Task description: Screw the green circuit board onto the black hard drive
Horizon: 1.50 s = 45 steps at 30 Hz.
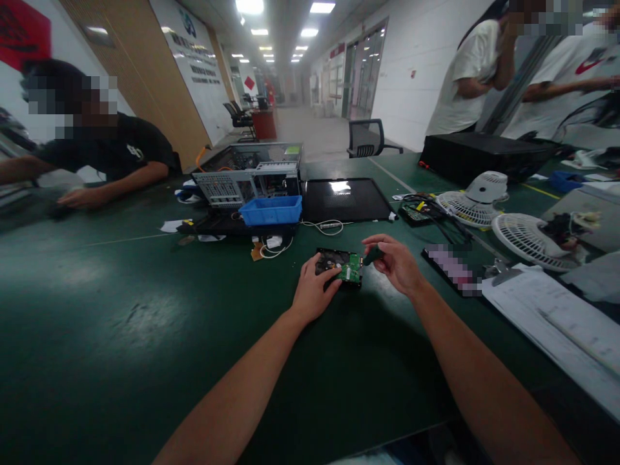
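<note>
A hard drive (349, 274) lies on the green table in front of me, its green circuit board facing up. My left hand (312, 289) holds it at the left side, with fingers over the top and the thumb near the front edge. In my right hand (398, 263) is a dark-handled screwdriver (372, 254), pinched between thumb and fingers. Its tip points at the drive's right end; whether it touches a screw there is too small to tell.
Behind the drive stand a blue bin (271, 210), an opened computer case (247, 174) and a black panel (346, 199). To the right are a phone (450, 268), a clipboard with papers (557, 323) and white fan parts (472, 203). A person (130, 148) sits at left; others stand at right.
</note>
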{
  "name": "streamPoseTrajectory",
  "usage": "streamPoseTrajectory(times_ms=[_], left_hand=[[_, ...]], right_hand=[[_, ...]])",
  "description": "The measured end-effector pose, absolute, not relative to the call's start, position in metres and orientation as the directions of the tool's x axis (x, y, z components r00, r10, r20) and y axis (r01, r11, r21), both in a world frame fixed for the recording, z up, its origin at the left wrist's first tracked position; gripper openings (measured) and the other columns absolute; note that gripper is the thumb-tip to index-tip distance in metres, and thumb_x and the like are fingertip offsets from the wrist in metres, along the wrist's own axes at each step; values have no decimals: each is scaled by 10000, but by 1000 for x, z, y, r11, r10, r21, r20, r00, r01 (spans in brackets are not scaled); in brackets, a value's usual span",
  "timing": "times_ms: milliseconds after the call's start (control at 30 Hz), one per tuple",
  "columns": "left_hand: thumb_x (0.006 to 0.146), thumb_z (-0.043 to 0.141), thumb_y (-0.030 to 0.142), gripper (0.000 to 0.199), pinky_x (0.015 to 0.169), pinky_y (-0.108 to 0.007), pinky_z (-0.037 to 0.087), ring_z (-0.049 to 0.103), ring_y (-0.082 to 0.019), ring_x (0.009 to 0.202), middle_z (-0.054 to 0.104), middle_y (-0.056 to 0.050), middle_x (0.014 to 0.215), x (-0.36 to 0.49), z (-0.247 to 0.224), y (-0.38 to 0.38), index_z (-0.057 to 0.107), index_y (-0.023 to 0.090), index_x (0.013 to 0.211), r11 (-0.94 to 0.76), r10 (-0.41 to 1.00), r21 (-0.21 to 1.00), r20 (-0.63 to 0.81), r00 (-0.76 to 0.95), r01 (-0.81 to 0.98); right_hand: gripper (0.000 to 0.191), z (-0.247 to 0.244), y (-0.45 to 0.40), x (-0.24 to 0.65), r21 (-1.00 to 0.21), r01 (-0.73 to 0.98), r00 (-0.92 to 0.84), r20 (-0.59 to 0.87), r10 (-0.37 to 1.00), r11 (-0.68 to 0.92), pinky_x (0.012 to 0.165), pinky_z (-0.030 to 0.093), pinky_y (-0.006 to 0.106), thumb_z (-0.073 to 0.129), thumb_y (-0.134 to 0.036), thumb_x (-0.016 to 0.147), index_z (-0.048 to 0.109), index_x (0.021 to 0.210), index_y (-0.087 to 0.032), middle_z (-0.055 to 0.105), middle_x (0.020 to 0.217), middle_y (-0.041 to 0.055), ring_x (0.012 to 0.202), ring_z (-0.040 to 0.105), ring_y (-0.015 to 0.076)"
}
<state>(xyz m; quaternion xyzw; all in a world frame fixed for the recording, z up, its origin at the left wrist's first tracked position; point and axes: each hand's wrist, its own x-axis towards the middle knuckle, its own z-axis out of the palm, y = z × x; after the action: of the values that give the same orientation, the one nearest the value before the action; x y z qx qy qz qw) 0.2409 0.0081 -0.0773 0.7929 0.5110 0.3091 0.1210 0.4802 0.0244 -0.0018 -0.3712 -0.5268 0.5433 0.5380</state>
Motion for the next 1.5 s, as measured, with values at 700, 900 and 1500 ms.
streamPoseTrajectory(times_ms=[700, 900, 1500], left_hand=[[953, 659, 397, 328, 1194, -555, 341, 312, -342, 1475, 329, -50, 1606, 242, -76, 8, 719, 367, 1274, -444, 887, 502, 360, 288, 742], [959, 648, 409, 329, 1182, -563, 349, 312, -353, 1476, 316, -70, 1606, 241, -76, 7, 716, 373, 1279, -447, 886, 503, 364, 288, 740], [960, 647, 416, 332, 1167, -588, 361, 302, -361, 1478, 314, -56, 1612, 241, -78, 8, 709, 384, 1285, -439, 892, 510, 347, 290, 740]], right_hand=[[237, 3, 19, 471, -947, -320, -195, 102, 976, 35, 340, 221, 207, 642, -424, 879, 622, 1020, -234, 721, 892, 22, 413, 443, 71], [282, -2, 23, 476, -971, -231, -171, 109, 979, 68, 386, 201, 237, 643, -433, 884, 741, 1008, -199, 703, 913, 56, 476, 411, 70], [259, 2, 22, 475, -973, -198, -131, 147, 980, 120, 437, 202, 245, 646, -406, 870, 713, 1027, -211, 735, 908, 51, 508, 398, 85]])
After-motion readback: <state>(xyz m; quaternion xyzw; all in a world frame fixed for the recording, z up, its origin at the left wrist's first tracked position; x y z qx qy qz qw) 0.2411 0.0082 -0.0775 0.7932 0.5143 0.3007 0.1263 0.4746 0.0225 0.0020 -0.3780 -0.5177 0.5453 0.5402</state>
